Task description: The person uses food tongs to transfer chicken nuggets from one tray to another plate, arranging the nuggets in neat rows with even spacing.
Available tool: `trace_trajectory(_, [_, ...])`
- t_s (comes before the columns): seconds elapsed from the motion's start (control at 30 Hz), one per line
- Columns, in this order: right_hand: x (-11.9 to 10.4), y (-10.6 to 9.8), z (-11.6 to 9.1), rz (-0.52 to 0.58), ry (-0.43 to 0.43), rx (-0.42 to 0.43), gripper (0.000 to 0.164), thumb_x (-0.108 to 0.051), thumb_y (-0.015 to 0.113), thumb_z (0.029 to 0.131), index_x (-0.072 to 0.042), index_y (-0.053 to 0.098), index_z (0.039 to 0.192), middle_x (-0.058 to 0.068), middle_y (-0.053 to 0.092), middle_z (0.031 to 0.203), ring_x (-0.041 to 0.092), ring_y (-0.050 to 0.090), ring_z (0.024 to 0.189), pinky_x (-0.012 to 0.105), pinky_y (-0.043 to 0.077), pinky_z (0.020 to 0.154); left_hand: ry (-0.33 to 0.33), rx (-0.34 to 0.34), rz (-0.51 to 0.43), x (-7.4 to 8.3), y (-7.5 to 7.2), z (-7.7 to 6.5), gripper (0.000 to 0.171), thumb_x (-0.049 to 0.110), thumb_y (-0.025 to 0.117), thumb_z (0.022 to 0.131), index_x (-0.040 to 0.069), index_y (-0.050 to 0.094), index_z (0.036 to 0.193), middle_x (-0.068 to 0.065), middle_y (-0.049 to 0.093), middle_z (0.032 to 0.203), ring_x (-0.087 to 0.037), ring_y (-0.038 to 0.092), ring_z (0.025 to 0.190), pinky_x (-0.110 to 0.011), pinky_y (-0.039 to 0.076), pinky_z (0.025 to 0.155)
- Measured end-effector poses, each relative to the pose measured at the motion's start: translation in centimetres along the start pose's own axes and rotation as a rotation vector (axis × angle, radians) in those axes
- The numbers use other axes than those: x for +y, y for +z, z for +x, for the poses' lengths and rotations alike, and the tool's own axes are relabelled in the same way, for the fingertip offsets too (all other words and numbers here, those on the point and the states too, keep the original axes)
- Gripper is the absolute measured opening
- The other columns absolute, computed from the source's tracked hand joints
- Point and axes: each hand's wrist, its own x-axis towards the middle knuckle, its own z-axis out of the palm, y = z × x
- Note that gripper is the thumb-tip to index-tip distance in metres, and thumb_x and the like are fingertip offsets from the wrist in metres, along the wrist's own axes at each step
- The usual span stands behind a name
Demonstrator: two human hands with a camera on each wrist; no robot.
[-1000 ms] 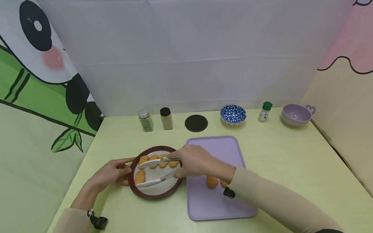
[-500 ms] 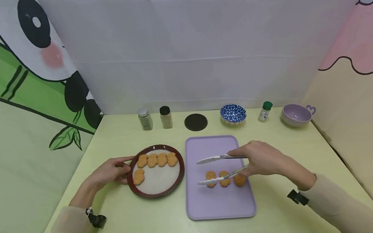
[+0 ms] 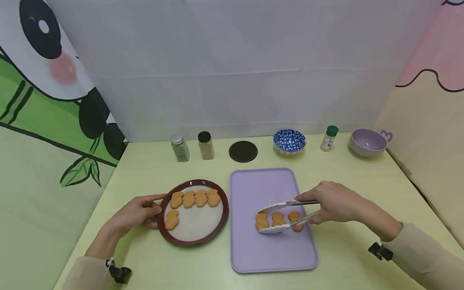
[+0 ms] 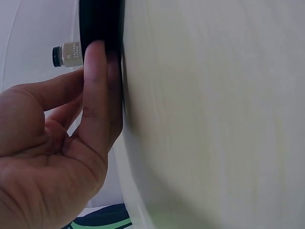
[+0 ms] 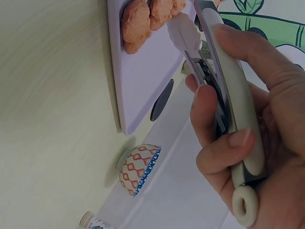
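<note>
My right hand [image 3: 334, 202] grips the tongs [image 5: 233, 90], curled round their pale handles. The tongs' white-tipped arms are spread over the tray, one behind and one in front of the leftmost chicken nugget [image 3: 262, 222]. Two more nuggets lie to its right, the middle nugget [image 3: 278, 218] and the end nugget [image 3: 295, 221], partly covered by the front arm. My left hand [image 3: 133, 214] holds the left rim of a brown-rimmed plate [image 3: 198, 242] between thumb and fingers. On that plate, several nuggets form a row along the back, with a single nugget [image 3: 171, 219] at the left.
The purple tray [image 3: 274, 254] lies right of the plate. Along the back stand two spice jars [image 3: 205, 146], a black disc [image 3: 243, 151], a blue patterned bowl [image 3: 289, 141], a green-capped shaker [image 3: 329, 138] and a purple cup [image 3: 368, 142]. A white sheet [image 3: 226, 64] hangs behind the table.
My right hand has swung the tongs from over the plate back to the tray, then lowered them around the leftmost nugget. The left hand stays at the plate's rim.
</note>
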Motion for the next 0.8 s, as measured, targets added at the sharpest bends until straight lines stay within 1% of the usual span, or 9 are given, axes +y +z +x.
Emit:
trace_trajectory(0.1, [-0.2,-0.1,0.1,0.005,-0.006,0.001,0.055,-0.041,0.081,0.069,-0.019,0.068,0.118,-0.005,0.069,0.105,0.001,0.053,0.070,0.029,0.049,0.065,-0.007,0.004,-0.007,-0.1,-0.1,-0.1,0.050,0.010,0.055,0.095,0.013,0.043,0.143,-0.020,0.056,0.109,-0.026,0.062,0.091,-0.040,0.057,0.071])
trace_trajectory(0.17, [-0.5,-0.2,0.4,0.018,-0.015,0.009,0.055,-0.041,0.080,0.070,-0.019,0.068,0.119,-0.006,0.069,0.105,0.002,0.052,0.069,0.027,0.048,0.064,-0.013,0.004,-0.014,-0.2,-0.1,-0.1,0.049,0.009,0.055,0.095,0.013,0.043,0.143,-0.020,0.055,0.111,-0.026,0.062,0.092,-0.041,0.057,0.072])
trace_trajectory(0.3, [-1.8,-0.6,1.8,0.049,-0.045,0.051,0.052,-0.037,0.079,0.072,-0.018,0.067,0.120,-0.011,0.068,0.097,0.004,0.050,0.065,0.024,0.043,0.059,-0.018,0.008,-0.021,-0.3,-0.2,-0.2,0.049,0.009,0.055,0.095,0.012,0.043,0.143,-0.020,0.055,0.110,-0.026,0.062,0.091,-0.041,0.057,0.072])
trace_trajectory(0.43, [-4.5,-1.0,4.8,0.033,-0.095,0.104,0.052,-0.036,0.079,0.072,-0.019,0.068,0.119,-0.010,0.068,0.093,0.004,0.048,0.064,0.024,0.042,0.057,-0.007,0.015,-0.010,-0.3,-0.2,-0.2,0.049,0.010,0.055,0.095,0.013,0.043,0.143,-0.019,0.056,0.108,-0.026,0.063,0.088,-0.040,0.057,0.070])
trace_trajectory(0.53, [-6.8,-0.8,7.5,-0.005,-0.122,0.127,0.053,-0.040,0.079,0.070,-0.021,0.068,0.118,-0.010,0.069,0.096,0.003,0.050,0.064,0.023,0.045,0.058,0.004,0.017,0.002,-0.3,-0.1,-0.1,0.049,0.011,0.056,0.095,0.014,0.044,0.142,-0.019,0.057,0.106,-0.026,0.063,0.086,-0.040,0.058,0.069])
trace_trajectory(0.67, [-9.1,0.4,10.7,-0.023,-0.123,0.105,0.053,-0.043,0.077,0.072,-0.024,0.067,0.120,-0.013,0.068,0.093,0.005,0.050,0.064,0.022,0.045,0.058,0.004,0.023,0.012,-0.3,-0.1,-0.1,0.049,0.011,0.056,0.095,0.014,0.044,0.142,-0.019,0.057,0.105,-0.025,0.063,0.085,-0.039,0.058,0.068])
trace_trajectory(0.8, [-10.4,1.7,12.8,-0.013,-0.115,0.071,0.054,-0.042,0.076,0.073,-0.024,0.065,0.122,-0.013,0.066,0.092,0.007,0.050,0.068,0.024,0.046,0.060,0.008,0.018,0.012,-0.1,0.0,-0.1,0.049,0.011,0.056,0.095,0.014,0.044,0.142,-0.019,0.056,0.106,-0.025,0.063,0.085,-0.039,0.058,0.068])
